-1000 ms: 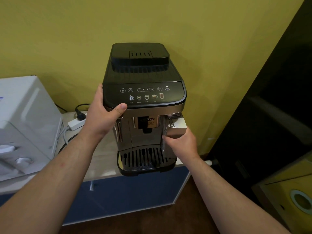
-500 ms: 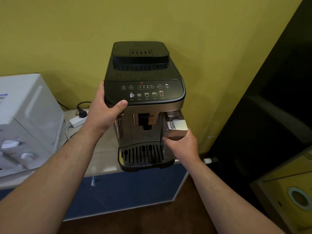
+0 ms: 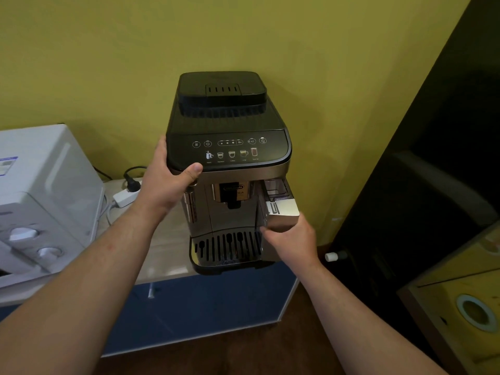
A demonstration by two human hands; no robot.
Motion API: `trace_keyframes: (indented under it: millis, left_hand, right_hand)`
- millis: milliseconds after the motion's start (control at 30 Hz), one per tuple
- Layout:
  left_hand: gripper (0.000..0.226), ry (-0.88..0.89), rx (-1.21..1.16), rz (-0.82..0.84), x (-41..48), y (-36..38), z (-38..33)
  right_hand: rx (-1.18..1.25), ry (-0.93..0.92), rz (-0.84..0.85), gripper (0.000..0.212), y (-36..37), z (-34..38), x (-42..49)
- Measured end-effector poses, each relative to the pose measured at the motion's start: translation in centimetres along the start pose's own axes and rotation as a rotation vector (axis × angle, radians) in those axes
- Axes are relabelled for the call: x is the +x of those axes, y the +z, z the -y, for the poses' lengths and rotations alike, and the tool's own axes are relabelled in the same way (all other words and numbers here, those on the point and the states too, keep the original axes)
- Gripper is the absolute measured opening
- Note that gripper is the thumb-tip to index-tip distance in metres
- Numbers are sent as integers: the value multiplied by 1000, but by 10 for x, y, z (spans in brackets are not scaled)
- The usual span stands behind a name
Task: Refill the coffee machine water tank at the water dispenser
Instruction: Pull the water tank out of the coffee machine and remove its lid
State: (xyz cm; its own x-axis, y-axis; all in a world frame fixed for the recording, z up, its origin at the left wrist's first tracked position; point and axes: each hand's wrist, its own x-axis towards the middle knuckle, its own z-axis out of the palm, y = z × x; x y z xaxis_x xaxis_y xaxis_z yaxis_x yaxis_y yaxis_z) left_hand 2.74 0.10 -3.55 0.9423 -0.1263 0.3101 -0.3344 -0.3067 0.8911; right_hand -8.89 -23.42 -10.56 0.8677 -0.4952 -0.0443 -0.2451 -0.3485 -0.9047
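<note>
Wall: a plain olive-yellow surface stood directly behind the coffee machine.
Counter: a pale top over a blue front carried the coffee machine at its right end.
White appliance: it sat to the left of the coffee machine, with two round knobs on its front.
Coffee machine: black on top with a row of drink icons, metallic at the front, and a slotted drip tray at the base.
Left hand: it gripped the coffee machine's upper left corner, thumb laid on the front edge of the control panel.
Right hand: it was closed around the lower front of the water tank.
Water tank: it stuck out partway from the coffee machine's right front; it had a silver-faced front, with a clear, dark-tinted compartment exposed behind it.
Power strip: white, with a black plug in it, it lay left of the coffee machine beside the wall.
</note>
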Motion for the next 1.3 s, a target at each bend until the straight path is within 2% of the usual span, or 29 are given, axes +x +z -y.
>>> trace_keyframes:
  millis: [100,233,400,467,567,833,1100,1167,1233,1300]
  left_hand:
    - [77,-2,0,5,-1,0,-1]
    - [96,-41,-5,13,-1,-4,-2]
    - [108,-76,-12,15,-1,-6,-3]
    - [112,-85,-15,19,-1,-7,-4]
    - [101,-86,5,21,-2,-5,-6]
    - [90,-91,13,15,-5,-5,-10]
    - [62,-127,-54,1,-12,2,-19]
    - [71,-183,-83,-55,-20,5,-24]
    - [82,-194,37,-179,-36,9,-32]
    - [72,-74,179,-282,-62,15,-45]
  right_hand:
    - [-15,-9,2,72,-5,2,-7]
    - [-4,-19,3,73,-8,3,-13]
    - [16,9,4,70,-9,3,-23]
    - [13,27,3,63,-10,0,-28]
    - [37,24,2,48,-12,-4,-37]
    - [126,40,32,46,-28,-18,-68]
    - [217,50,17,53,-34,-28,-83]
    - [220,49,14,58,-38,-31,-87]
    - [222,40,14,60,-44,-34,-92]
    - [207,34,17,61,-53,-38,-98]
